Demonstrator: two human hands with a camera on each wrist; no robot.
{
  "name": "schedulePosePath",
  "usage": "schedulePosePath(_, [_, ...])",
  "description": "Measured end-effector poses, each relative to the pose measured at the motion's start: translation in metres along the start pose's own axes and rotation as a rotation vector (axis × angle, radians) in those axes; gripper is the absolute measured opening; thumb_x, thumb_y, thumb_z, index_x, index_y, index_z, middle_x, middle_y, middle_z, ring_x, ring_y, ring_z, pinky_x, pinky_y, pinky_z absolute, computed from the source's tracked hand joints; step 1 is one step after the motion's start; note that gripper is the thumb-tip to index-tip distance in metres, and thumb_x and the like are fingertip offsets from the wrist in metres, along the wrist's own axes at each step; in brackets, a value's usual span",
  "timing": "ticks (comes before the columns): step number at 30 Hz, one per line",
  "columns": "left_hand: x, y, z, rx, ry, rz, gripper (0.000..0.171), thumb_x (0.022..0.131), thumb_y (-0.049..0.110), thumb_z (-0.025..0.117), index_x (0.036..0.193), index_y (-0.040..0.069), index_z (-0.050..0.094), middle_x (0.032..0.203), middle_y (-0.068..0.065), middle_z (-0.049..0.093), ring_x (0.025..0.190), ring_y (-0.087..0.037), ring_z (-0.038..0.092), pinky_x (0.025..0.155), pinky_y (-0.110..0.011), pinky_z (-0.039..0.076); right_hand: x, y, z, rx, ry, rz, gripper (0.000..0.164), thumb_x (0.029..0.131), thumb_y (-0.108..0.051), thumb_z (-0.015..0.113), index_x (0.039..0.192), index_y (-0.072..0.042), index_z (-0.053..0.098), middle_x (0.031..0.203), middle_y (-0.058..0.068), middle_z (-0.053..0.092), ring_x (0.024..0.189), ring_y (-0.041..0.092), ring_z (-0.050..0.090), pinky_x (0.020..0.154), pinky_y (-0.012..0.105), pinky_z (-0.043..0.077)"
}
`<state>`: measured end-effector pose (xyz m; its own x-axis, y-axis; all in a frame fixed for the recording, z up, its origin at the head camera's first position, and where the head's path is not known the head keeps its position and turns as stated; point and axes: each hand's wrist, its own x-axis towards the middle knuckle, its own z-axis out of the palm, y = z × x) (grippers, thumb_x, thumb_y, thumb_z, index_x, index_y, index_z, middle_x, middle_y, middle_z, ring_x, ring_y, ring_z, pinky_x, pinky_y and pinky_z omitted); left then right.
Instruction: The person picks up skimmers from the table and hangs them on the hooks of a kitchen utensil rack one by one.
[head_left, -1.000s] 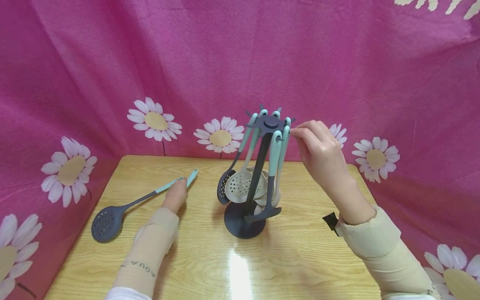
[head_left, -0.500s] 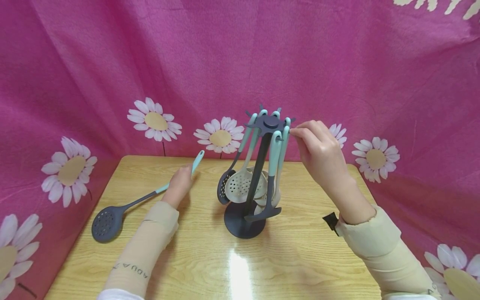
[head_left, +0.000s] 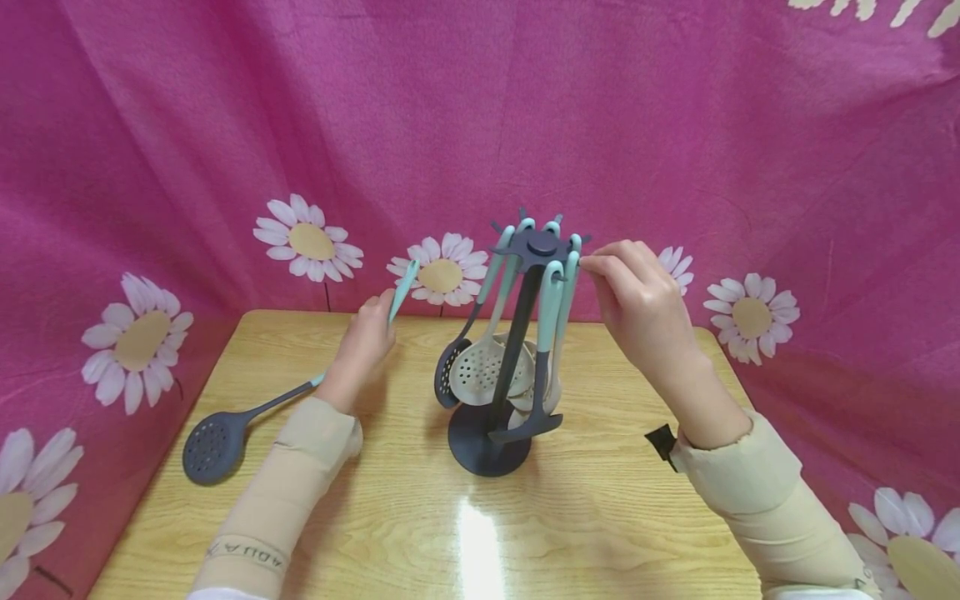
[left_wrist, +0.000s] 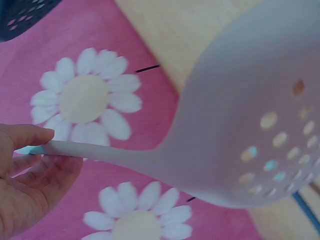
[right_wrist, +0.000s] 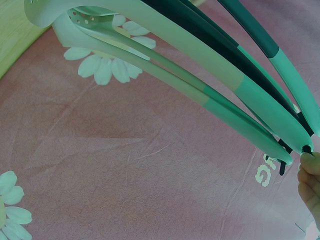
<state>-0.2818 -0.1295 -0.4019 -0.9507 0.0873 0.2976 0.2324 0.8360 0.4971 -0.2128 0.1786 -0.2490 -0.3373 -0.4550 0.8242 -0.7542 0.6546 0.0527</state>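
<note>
My left hand [head_left: 366, 337] holds a skimmer by its mint handle [head_left: 403, 287], raised above the table with the handle end pointing up. The skimmer's pale grey perforated head [left_wrist: 215, 145] fills much of the left wrist view; in the head view the hand and arm hide it. A dark utensil stand [head_left: 487, 454] rises in the middle, with several mint-handled tools hanging from its hooked top. At the right of that top, my right hand [head_left: 641, 296] pinches a hook tip beside a hanging handle [right_wrist: 270, 115].
A dark perforated skimmer [head_left: 213, 447] lies on the wooden table [head_left: 600, 517] at the left, its handle partly behind my left arm. Among the hanging tools are a pale skimmer [head_left: 476, 371] and a dark turner [head_left: 528, 429]. Pink flowered cloth [head_left: 420, 108] surrounds the table.
My left hand has lifted the pale skimmer's handle from the table, moving it away from me and slightly right. The right hand stays at the stand, and the dark skimmer lies where it was.
</note>
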Motion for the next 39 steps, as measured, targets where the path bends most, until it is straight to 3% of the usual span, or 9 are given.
schedulePosePath(15, [-0.009,0.042,-0.042,-0.097,0.155,0.194,0.048,0.081,-0.005,0.057,0.128,-0.002,0.047,0.089,-0.018,0.055,0.07,-0.029,0.055,0.066,-0.044,0.051,-0.001,0.0,0.0,-0.004,0.002,-0.001,0.015,0.075,0.017,0.061,0.087,0.008,0.062,0.081,0.014,0.056,0.074,0.028,0.054,0.065,0.035,0.048])
schedulePosePath(20, [-0.015,0.058,-0.053,-0.147,0.196,0.257,0.049,0.082,-0.004,0.058,0.129,-0.001,0.046,0.096,-0.017,0.056,0.072,-0.027,0.056,0.068,-0.04,0.053,0.0,0.0,0.0,-0.001,0.005,-0.002,0.015,0.075,0.017,0.061,0.086,0.008,0.062,0.081,0.014,0.056,0.074,0.028,0.054,0.066,0.035,0.048])
schedulePosePath(25, [-0.022,0.071,-0.062,-0.181,0.237,0.328,0.048,0.081,-0.005,0.058,0.128,0.0,0.047,0.096,-0.016,0.056,0.069,-0.024,0.054,0.061,-0.036,0.052,0.0,-0.001,0.0,-0.01,0.001,-0.001,0.015,0.075,0.017,0.061,0.086,0.008,0.062,0.081,0.014,0.056,0.074,0.028,0.054,0.066,0.035,0.049])
schedulePosePath(39, [-0.038,0.096,-0.072,-0.268,0.232,0.475,0.052,0.079,-0.006,0.062,0.128,0.001,0.047,0.096,-0.014,0.057,0.071,-0.02,0.054,0.058,-0.028,0.051,0.0,-0.001,0.0,-0.011,-0.002,0.006,0.014,0.075,0.016,0.061,0.087,0.008,0.063,0.082,0.014,0.056,0.075,0.028,0.054,0.067,0.035,0.049])
